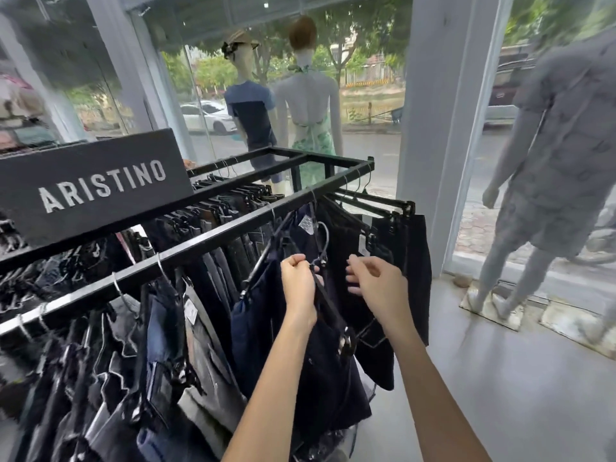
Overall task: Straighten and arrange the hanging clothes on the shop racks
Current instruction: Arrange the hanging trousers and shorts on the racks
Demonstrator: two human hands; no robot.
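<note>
- A black clothes rack (213,225) is seen in a shop, next to big windows.
- Many dark jeans (160,328) are hung in a row on its front bar.
- A black hanger (328,305) is gripped by the left hand (298,285), with the fingers curled tight around its bar.
- Dark blue shorts (320,378) are clipped to this hanger and are held just in front of the rack, near its right end.
- The hanger's hook (325,233) is seen below the front bar, not touching it.
- The right hand (376,281) is held just beside the left one, with its fingers loosely bent and apart; nothing is seen gripped in it.
- More black shorts (400,261) are hung behind the right hand.
- A dark sign (93,185) with the word ARISTINO is set on top of the rack.
- 3 shop dolls are stood by the windows: 1 in a blue shirt (251,105), 1 in a green dress (311,95), and 1 in grey (563,145).
</note>
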